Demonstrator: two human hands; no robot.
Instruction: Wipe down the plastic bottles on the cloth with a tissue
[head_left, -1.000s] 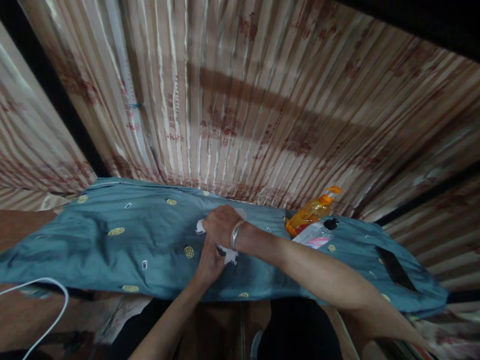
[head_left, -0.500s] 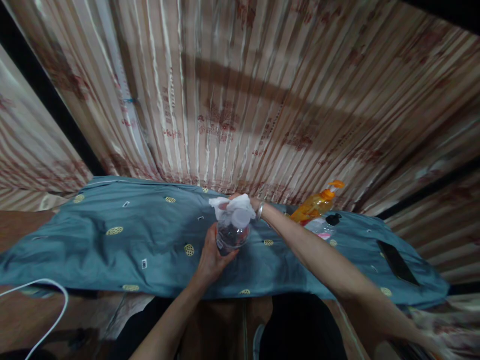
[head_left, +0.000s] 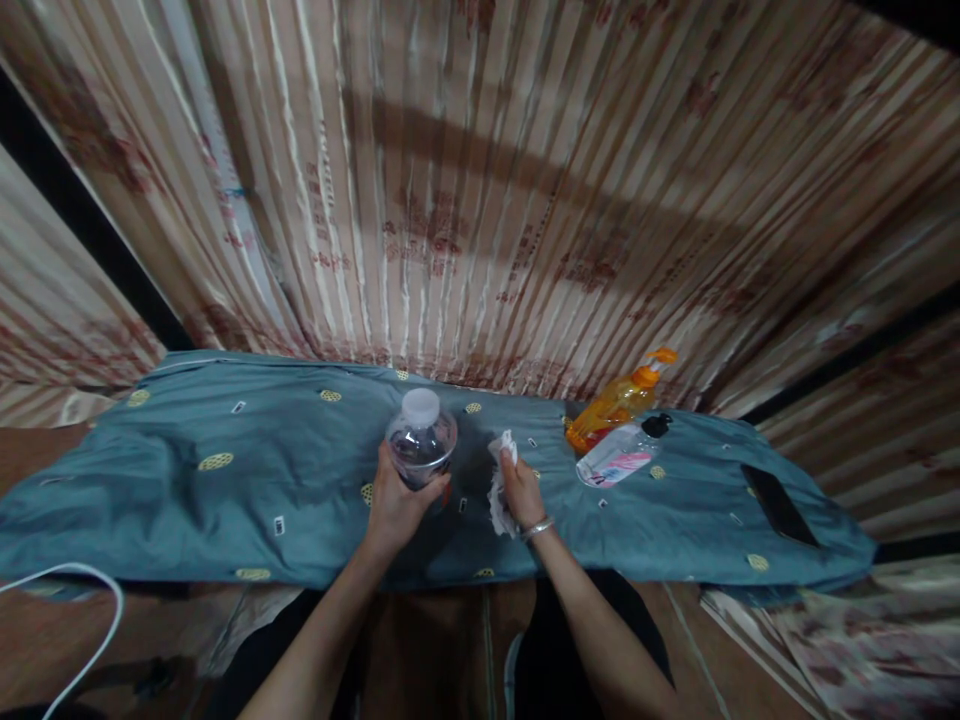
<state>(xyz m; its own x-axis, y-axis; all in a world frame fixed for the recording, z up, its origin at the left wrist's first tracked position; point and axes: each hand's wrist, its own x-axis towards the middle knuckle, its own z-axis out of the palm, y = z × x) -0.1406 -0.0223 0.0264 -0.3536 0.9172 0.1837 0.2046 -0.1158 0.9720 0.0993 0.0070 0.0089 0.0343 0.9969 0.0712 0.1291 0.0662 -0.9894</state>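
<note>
A clear plastic bottle [head_left: 424,445] with a whitish cap stands upright in the grip of my left hand [head_left: 399,505], whose fingers wrap round its side. To the right of it and apart from it, my right hand [head_left: 523,492] pinches a crumpled white tissue [head_left: 501,490]. The tissue hangs over the blue-green patterned cloth [head_left: 300,470], and part of it is hidden by the fingers. A silvery bracelet circles my right wrist.
Right of my hands, an orange pump bottle [head_left: 615,410] lies tilted beside a clear bottle with a black cap [head_left: 619,455]. A dark phone [head_left: 780,505] rests at the right end. Striped curtains [head_left: 450,200] hang behind, and a white cable [head_left: 112,590] curves at lower left.
My right hand has come away from the bottle's top with the tissue, moving right and toward me. The bottle, still in my left hand, appears further left, its cap now uncovered.
</note>
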